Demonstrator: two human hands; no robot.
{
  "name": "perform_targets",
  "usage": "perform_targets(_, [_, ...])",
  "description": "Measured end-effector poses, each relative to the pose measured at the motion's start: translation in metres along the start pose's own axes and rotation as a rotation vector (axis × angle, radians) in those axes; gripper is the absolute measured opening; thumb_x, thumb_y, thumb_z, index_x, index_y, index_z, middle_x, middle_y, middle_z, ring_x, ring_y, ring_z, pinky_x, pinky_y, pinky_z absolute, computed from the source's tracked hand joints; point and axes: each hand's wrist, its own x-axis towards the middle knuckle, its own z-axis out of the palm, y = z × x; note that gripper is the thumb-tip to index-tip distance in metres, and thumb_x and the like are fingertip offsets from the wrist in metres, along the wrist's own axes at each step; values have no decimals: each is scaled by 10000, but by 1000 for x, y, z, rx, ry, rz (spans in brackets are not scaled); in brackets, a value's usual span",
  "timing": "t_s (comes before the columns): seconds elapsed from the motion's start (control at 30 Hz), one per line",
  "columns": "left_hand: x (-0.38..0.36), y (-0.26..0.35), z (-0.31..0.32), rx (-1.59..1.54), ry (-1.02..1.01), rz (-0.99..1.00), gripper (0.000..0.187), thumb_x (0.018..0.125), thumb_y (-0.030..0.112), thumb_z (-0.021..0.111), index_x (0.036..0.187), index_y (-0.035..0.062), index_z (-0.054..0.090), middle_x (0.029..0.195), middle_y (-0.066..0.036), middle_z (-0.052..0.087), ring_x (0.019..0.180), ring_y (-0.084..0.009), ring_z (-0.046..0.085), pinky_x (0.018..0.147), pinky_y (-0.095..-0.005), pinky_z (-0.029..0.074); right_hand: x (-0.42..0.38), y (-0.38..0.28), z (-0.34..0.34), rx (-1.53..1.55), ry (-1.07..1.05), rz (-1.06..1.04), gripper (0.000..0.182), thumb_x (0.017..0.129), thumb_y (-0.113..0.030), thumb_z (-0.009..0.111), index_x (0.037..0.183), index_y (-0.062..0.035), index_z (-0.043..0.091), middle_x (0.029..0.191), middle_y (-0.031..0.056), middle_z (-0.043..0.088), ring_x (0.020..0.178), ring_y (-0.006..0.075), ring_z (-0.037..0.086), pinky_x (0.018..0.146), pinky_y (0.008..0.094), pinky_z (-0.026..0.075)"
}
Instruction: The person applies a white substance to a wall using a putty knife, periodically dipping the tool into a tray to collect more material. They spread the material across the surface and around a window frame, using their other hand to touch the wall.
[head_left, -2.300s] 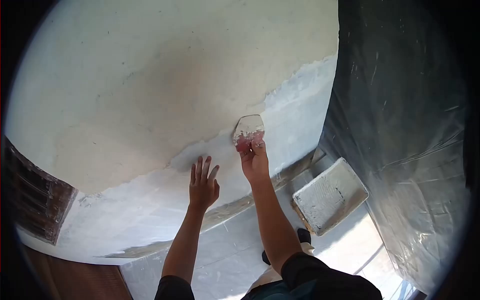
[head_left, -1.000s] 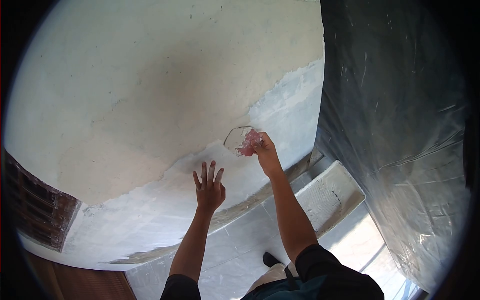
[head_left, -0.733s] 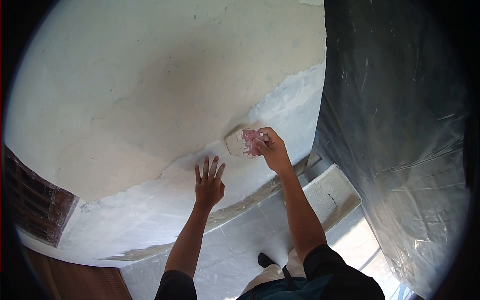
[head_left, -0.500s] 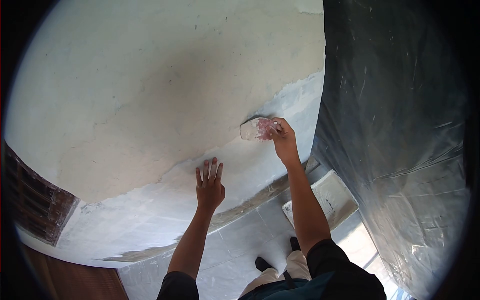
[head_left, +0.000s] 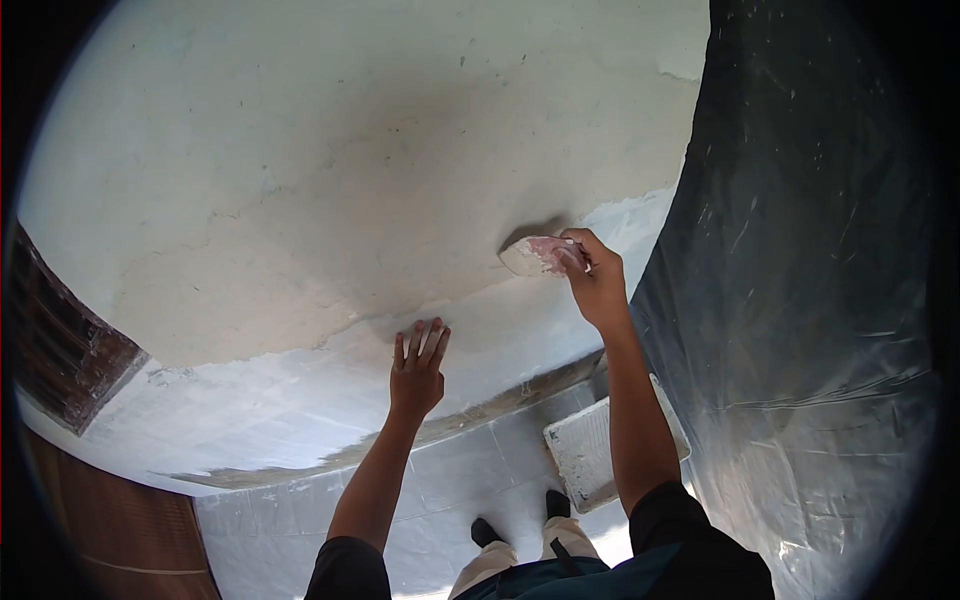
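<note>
My right hand grips a reddish putty scraper coated with pale filler. Its blade points left, at the wall surface, and throws a dark shadow there; whether the edge touches is hard to tell. Below and to the left, my left hand is spread with its fingers pointing up against the wall, holding nothing. The wall has a beige coat over its upper part. A whiter band runs below that coat's ragged edge, and the left fingertips lie near this border.
A filler-smeared tray rests on the grey tiled floor by my feet, partly behind my right arm. Dark plastic sheeting hangs along the right. At the left are a brown wooden grille and a brown panel.
The view has shifted, so the wall and tray appear displaced. My right hand has moved the scraper slightly along the wall, with its blade tilted more. My left hand stays spread against the wall.
</note>
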Motion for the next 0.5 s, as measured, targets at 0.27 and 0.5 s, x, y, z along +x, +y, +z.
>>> perform_targets(0.27, [1,0,-5,34,-9,21,681,760,75,556,1417,152,396,1518,-44,283,1420,-273,219,1147,-533,163,11,-5,4,-221,-72,-14,214,807,35,654,1009,-5,594,803,193,625,679,249,619,649,294,487])
perform_targets(0.5, [1,-2,-3,44,-5,28,686,753,76,564,1415,154,401,1518,-38,284,1416,-265,228,1148,-526,170,10,-7,9,-243,-177,-109,219,803,21,658,1014,-3,602,857,190,653,755,314,649,675,333,501])
